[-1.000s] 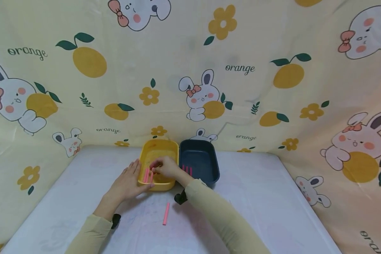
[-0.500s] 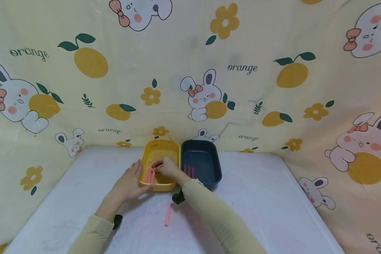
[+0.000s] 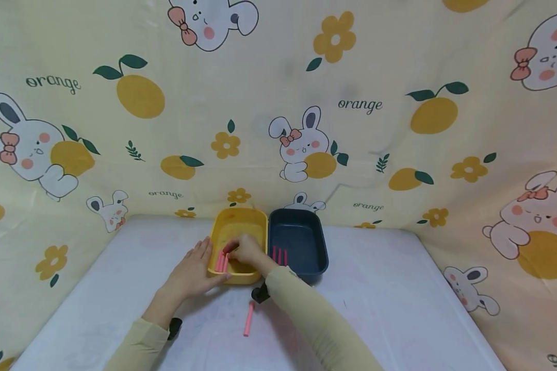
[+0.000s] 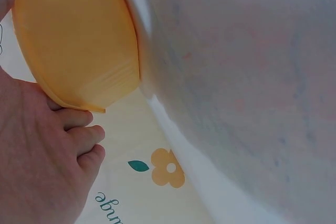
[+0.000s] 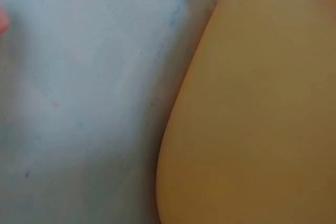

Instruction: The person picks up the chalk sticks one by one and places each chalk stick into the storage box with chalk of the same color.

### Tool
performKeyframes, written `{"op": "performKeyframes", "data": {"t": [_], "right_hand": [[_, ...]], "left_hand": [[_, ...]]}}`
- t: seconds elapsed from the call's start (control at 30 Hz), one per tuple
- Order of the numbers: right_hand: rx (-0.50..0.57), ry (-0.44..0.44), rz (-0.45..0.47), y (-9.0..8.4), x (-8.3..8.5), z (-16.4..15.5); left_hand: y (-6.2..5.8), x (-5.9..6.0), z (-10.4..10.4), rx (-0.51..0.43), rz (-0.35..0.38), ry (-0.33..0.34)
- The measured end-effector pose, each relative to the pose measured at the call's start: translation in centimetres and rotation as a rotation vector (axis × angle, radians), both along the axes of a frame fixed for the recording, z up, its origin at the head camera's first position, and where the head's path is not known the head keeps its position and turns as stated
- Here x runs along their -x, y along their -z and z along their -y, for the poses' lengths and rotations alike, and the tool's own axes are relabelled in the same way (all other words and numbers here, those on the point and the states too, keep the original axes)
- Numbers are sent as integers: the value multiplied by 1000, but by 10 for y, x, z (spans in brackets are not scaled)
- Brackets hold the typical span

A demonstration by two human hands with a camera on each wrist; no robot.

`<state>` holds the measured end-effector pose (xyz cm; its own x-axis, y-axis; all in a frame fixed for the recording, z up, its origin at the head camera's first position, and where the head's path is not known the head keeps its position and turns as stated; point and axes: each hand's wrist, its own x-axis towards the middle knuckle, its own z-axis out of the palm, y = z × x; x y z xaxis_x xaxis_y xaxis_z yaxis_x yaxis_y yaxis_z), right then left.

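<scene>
Two plastic boxes stand side by side, a yellow one (image 3: 239, 278) and a dark blue one (image 3: 306, 247). Several slim pink sticks (image 3: 220, 262), plain and chalk-like, lie side by side in the yellow box's front left part. My right hand (image 3: 247, 251) reaches inside and pinches the upper end of a pink stick there. With fingers stretched along the left wall and thumb across the front rim, my left hand (image 3: 190, 275) rests against the yellow box. The left wrist view has that hand (image 4: 42, 145) beside the box's outer wall (image 4: 84, 35).
One loose pink stick (image 3: 248, 320) lies on the white tabletop (image 3: 376, 309) in front of the boxes. Pink sticks (image 3: 280, 256) also stand in the blue box's front left. Behind hangs a patterned cloth (image 3: 260, 77) with rabbits and oranges.
The pink sticks in the yellow box now lie closer together under my right hand's fingertips. My left hand keeps its place; the whole head view has shifted slightly.
</scene>
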<state>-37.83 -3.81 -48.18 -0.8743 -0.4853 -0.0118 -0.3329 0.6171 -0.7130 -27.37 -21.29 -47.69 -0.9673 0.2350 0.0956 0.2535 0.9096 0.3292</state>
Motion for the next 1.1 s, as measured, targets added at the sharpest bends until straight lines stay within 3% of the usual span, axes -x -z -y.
{"op": "performKeyframes", "data": {"t": [0.3,0.63,0.9,1.1], "right_hand": [[-43,-4,1,2,-2,1],[-20,0,21,2,0,1],[58,25,71,-8,-10,-2],[104,11,26,-14,-14,-6]], "left_hand": [[-1,-2,-3,7,11,-9],[-1,-1,-2,-2,-2,-5],[0,-2,-2,1,4,-6],[-1,-1,-2,-5,7,0]]}}
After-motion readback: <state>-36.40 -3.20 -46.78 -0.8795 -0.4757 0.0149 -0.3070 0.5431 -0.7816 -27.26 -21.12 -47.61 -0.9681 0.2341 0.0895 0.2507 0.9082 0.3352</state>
